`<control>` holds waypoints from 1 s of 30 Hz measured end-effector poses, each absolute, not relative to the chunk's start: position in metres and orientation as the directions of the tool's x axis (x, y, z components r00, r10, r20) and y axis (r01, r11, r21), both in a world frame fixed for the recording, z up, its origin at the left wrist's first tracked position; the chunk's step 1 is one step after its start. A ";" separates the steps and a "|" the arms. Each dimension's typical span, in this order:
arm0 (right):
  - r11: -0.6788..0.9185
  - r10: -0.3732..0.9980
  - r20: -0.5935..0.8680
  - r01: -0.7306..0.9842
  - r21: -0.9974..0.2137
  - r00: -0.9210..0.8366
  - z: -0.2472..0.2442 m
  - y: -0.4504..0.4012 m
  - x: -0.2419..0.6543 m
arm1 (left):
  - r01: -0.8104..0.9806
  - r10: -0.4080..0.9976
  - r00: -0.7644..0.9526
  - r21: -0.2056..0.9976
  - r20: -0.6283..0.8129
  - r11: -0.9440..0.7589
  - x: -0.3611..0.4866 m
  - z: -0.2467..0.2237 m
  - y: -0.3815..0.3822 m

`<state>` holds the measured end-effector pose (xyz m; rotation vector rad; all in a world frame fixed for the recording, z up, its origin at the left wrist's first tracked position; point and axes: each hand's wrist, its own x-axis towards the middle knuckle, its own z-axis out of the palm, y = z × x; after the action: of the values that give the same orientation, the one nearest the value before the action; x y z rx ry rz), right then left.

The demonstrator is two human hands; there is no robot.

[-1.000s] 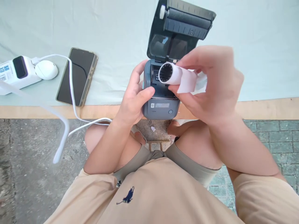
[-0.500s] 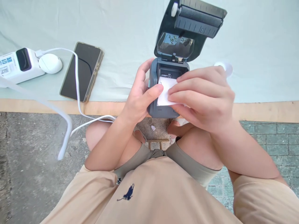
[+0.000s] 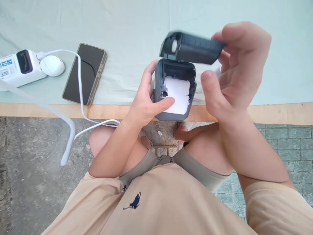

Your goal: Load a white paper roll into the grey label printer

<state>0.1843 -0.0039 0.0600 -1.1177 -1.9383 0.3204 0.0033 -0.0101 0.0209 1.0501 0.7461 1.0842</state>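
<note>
A dark label printer (image 3: 174, 116) is held at the table's near edge by my left hand (image 3: 148, 101). My left fingers wrap its left side, and the thumb presses on white paper (image 3: 179, 93) lying in the paper bay. The printer's hinged lid (image 3: 193, 49) is partly raised, tilted over the back of the bay, with a roller and a white knob on its inner side. My right hand (image 3: 241, 65) has its fingertips at the lid's right end, the thumb held apart from it. Behind the right hand a white round object is mostly hidden.
On the left of the cloth-covered table (image 3: 129, 29) lie a phone (image 3: 84, 73), a white power strip (image 3: 24, 67) and a round white plug (image 3: 52, 66). White cables (image 3: 80, 81) run over the table's wooden edge (image 3: 114, 110). A paper scrap (image 3: 159, 133) is on the ground.
My right hand has left the paper and moved up and right to the lid. The lid has swung down from its wide-open position. The paper now lies down in the bay.
</note>
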 end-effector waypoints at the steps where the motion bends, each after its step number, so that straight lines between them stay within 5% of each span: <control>1: 0.588 0.787 0.571 0.562 -0.581 -0.233 0.058 -0.003 0.185 | -0.338 0.949 0.316 0.935 0.006 0.107 0.004 0.021 -0.010; 14: 0.686 0.727 0.513 0.516 -0.513 -0.456 0.046 0.001 0.197 | -0.343 0.951 0.302 0.938 0.060 0.050 0.001 0.007 -0.002; 19: 0.535 0.843 0.415 0.446 -0.718 -0.343 0.050 -0.005 0.190 | -0.473 0.935 0.312 0.881 0.168 0.000 0.004 0.010 -0.004; 23: 0.332 0.880 0.217 0.221 -0.917 -0.422 0.058 -0.011 0.182 | -0.468 0.940 0.293 0.883 0.174 -0.018 0.006 0.014 -0.007; 30: 0.189 0.891 0.117 0.124 -0.974 -0.439 0.059 -0.009 0.179 | -0.432 0.937 0.326 0.901 0.125 0.031 0.002 0.013 -0.004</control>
<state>0.1793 -0.0088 0.0595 -0.9635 -1.7293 1.3164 0.0025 -0.0044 0.0135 1.0596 0.6077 1.1613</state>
